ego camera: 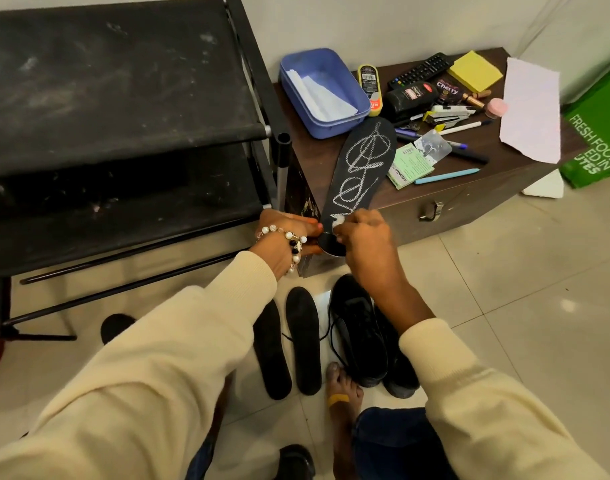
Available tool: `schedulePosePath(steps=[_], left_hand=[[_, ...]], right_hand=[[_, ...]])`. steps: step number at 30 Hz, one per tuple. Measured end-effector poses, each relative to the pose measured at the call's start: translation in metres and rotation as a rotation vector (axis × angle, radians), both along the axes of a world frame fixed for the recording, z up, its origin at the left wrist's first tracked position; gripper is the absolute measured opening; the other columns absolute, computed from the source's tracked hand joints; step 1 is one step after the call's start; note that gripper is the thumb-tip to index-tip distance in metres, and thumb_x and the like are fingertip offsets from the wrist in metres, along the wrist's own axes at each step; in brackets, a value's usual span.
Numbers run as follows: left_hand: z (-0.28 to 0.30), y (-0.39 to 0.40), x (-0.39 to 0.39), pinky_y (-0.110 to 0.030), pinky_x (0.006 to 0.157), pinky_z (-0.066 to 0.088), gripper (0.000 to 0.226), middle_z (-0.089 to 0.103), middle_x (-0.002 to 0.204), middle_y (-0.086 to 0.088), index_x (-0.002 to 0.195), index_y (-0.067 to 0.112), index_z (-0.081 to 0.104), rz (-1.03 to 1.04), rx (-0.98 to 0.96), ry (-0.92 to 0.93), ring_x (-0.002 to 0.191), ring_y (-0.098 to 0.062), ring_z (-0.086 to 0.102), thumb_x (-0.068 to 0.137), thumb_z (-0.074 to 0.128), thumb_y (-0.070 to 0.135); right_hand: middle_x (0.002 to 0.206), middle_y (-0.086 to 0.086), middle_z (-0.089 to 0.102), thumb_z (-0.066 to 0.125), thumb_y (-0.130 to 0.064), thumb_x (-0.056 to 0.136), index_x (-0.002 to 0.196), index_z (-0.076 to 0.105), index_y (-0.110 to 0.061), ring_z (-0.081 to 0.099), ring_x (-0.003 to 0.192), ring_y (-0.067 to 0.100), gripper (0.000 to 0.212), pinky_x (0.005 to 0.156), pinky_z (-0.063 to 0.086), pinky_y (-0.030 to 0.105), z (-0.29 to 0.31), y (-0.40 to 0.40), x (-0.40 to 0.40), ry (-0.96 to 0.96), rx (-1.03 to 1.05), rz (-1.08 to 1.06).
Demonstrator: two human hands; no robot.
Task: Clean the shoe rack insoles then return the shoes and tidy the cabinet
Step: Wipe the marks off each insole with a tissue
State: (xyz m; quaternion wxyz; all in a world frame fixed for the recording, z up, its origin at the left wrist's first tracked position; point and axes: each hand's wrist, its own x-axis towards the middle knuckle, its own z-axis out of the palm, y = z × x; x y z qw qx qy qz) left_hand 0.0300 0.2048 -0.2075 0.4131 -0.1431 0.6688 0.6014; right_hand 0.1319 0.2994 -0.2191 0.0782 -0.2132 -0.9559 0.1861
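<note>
Two fabric shelves of a black shoe rack (116, 98), dusty and smudged white, fill the upper left. Beside it stands a dark wooden cabinet (487, 195) cluttered with pens and a blue plastic box (322, 91). A black insole (360, 168), scribbled with looping white lines, lies with its toe on the cabinet top and its heel off the edge. The left hand (293, 233) grips that heel, fingers curled. The right hand (362, 237) pinches a small white wad (338, 221) against the insole. On the floor tiles below lie two more black insoles (286, 344) and black shoes (362, 337).
</note>
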Motion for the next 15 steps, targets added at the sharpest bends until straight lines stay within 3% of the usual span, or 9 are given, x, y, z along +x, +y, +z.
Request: schedulePosePath(steps=[2,4,8,11,13,15], left_hand=[[0.002,0.001,-0.001,-0.031,0.051,0.058,0.013,0.066,0.057,-0.01,0.075,0.001,0.065,-0.055,0.012,-0.025,0.053,-0.019,0.065,0.084,0.065,-0.008],[0.003,0.001,-0.001,-0.031,0.05,0.058,0.016,0.064,0.05,-0.008,0.072,0.002,0.064,-0.075,0.019,-0.046,0.047,-0.017,0.065,0.086,0.063,-0.007],[0.0,0.0,0.0,-0.03,0.038,0.054,0.005,0.065,0.05,-0.008,0.081,-0.008,0.064,0.002,0.051,-0.054,0.041,-0.017,0.064,0.081,0.065,-0.013],[-0.004,0.0,-0.002,-0.029,0.043,0.056,0.007,0.067,0.05,-0.007,0.08,-0.006,0.064,-0.026,0.071,-0.082,0.057,-0.022,0.069,0.085,0.062,-0.011],[-0.005,-0.002,-0.003,-0.028,0.062,0.059,0.011,0.074,0.081,-0.013,0.096,-0.005,0.065,-0.061,0.083,-0.104,0.091,-0.029,0.069,0.089,0.057,-0.008],[-0.006,-0.001,-0.002,-0.025,0.082,0.051,0.03,0.063,0.122,-0.019,0.122,-0.005,0.057,-0.091,0.097,-0.139,0.12,-0.033,0.056,0.093,0.051,-0.005]], right_hand=[[0.114,0.013,0.056,0.053,-0.003,0.088,0.11,0.068,-0.005,0.044,0.109,0.02,0.027,0.078,0.029,0.009,0.004,-0.011,-0.001,-0.087,0.004,0.137],[0.12,0.008,0.056,0.053,-0.011,0.092,0.12,0.065,-0.012,0.043,0.116,0.022,0.03,0.085,0.033,0.019,0.007,-0.006,0.0,-0.169,0.034,0.154],[0.122,0.008,0.059,0.055,-0.01,0.092,0.117,0.068,-0.013,0.048,0.117,0.023,0.029,0.094,0.035,0.023,0.012,0.013,0.007,-0.195,0.008,0.004],[0.121,0.008,0.059,0.056,-0.01,0.092,0.117,0.068,-0.013,0.049,0.116,0.022,0.028,0.095,0.039,0.024,0.016,0.0,0.007,-0.177,0.043,-0.009],[0.122,0.007,0.057,0.054,-0.011,0.093,0.119,0.066,-0.015,0.047,0.116,0.023,0.03,0.095,0.043,0.03,0.017,-0.015,0.004,-0.175,0.041,0.064],[0.125,0.007,0.055,0.054,-0.011,0.092,0.122,0.064,-0.015,0.045,0.118,0.023,0.032,0.096,0.042,0.03,0.018,-0.021,0.003,-0.203,0.021,0.134]])
